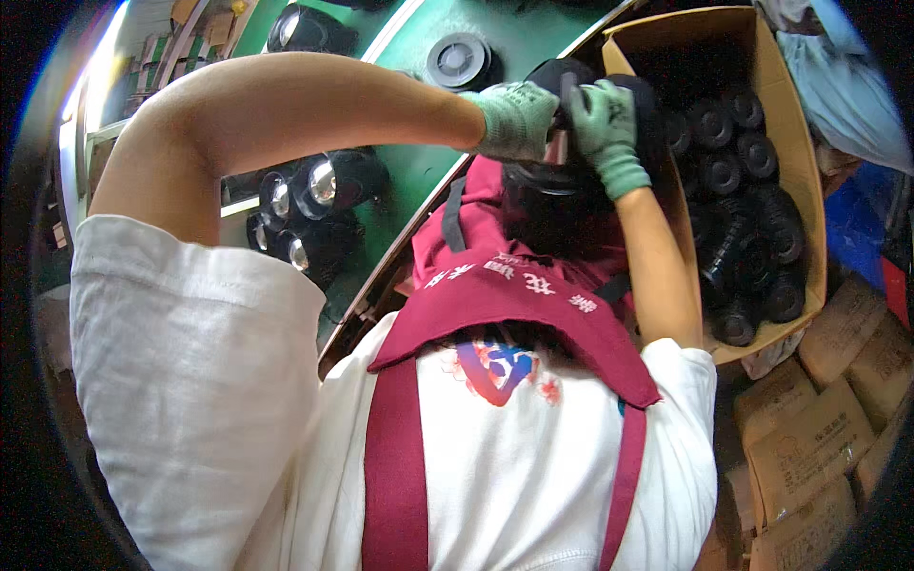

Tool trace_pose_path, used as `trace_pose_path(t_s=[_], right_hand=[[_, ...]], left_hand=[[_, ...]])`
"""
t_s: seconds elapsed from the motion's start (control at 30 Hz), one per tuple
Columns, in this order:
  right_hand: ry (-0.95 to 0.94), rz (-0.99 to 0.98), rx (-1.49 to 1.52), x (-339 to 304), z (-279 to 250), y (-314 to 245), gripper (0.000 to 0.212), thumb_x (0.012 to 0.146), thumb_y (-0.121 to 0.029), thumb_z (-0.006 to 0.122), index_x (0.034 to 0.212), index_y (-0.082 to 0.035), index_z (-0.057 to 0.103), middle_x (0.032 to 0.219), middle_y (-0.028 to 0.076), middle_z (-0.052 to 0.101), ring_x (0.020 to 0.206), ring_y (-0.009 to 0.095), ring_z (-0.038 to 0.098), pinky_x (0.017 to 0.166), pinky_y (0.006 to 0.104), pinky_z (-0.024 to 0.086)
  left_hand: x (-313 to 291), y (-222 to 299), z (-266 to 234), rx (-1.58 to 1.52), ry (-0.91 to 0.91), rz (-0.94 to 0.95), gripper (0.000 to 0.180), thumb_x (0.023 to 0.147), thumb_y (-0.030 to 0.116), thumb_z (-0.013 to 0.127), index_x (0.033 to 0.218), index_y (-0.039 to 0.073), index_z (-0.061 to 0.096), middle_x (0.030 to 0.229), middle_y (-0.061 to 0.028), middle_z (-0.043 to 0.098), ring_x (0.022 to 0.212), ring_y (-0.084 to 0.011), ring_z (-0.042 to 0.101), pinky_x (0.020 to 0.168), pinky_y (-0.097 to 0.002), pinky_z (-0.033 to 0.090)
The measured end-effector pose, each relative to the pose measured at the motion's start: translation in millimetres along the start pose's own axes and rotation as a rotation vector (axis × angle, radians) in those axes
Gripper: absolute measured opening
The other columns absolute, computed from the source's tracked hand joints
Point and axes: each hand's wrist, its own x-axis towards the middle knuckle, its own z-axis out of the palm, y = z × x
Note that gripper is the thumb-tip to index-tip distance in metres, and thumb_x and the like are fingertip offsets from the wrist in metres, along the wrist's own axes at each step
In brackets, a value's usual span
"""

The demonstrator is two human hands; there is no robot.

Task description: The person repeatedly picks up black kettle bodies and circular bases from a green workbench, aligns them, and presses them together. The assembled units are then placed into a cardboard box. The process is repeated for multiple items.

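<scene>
My left hand [519, 119], in a pale green glove, reaches across with its fingers curled at a black round part [547, 178] in front of my apron. Close beside it, my gloved right hand [606, 128] is closed on the same part from the other side. A narrow grey piece [568, 95] shows between the two hands. Much of the part is hidden by the gloves, and the dark surroundings blur its outline, so its exact kind cannot be told. A black disc-shaped lid [459, 61] lies on the green bench [409, 143] beyond my left forearm.
At my right stands an open cardboard box [809, 190] with several black ringed parts [728, 171]. Flattened brown cartons [809, 443] lie below it. Several black housings with shiny round insides [319, 181] stand on the bench. Another person's light blue sleeve [847, 90] shows at far right.
</scene>
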Motion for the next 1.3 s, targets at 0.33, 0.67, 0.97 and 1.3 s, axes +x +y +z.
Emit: trace_pose_path(t_s=[0.33, 0.67, 0.97, 1.3], right_hand=[[-0.239, 0.289, -0.413, -27.0, -116.8, -74.7, 0.038, 0.091, -0.047, 0.058, 0.079, -0.011, 0.063, 0.074, 0.011, 0.067, 0.071, 0.029, 0.066, 0.069, 0.0427, 0.046], [-0.101, 0.362, 0.045, -3.0, -113.1, 19.4, 0.028, 0.089, -0.034, 0.063, 0.095, -0.008, 0.066, 0.090, 0.014, 0.068, 0.085, 0.035, 0.065, 0.073, 0.0469, 0.051], [-0.244, 0.157, 0.026, 95.7, 52.3, 84.0, 0.049, 0.089, -0.040, 0.058, 0.128, -0.012, 0.057, 0.129, 0.015, 0.058, 0.118, 0.038, 0.053, 0.100, 0.0480, 0.042], [-0.213, 0.155, 0.420, 101.1, 5.4, 49.4, 0.057, 0.089, -0.033, 0.062, 0.140, -0.013, 0.046, 0.127, 0.013, 0.051, 0.122, 0.032, 0.048, 0.105, 0.0424, 0.038]], left_hand=[[47.2, -40.1, 1.6, 0.305, 0.262, 0.728, 0.055, 0.072, 0.029, 0.074, 0.121, 0.012, 0.056, 0.115, -0.0090, 0.058, 0.098, -0.0286, 0.062, 0.080, -0.0413, 0.054], [32.4, -33.3, -6.7, -0.162, 0.913, 0.375, 0.078, 0.068, 0.022, 0.081, 0.136, 0.005, 0.046, 0.127, -0.0179, 0.054, 0.116, -0.0367, 0.055, 0.099, -0.0439, 0.044], [-53.8, 0.9, 68.4, -0.548, 0.645, 0.409, 0.079, 0.062, 0.030, 0.088, 0.129, 0.008, 0.054, 0.134, -0.0209, 0.046, 0.125, -0.0410, 0.047, 0.103, -0.0479, 0.042], [-121.8, -43.9, 6.9, -1.228, 1.203, 0.197, 0.061, 0.075, 0.031, 0.082, 0.123, 0.005, 0.054, 0.124, -0.0119, 0.055, 0.115, -0.0252, 0.056, 0.096, -0.0420, 0.047]])
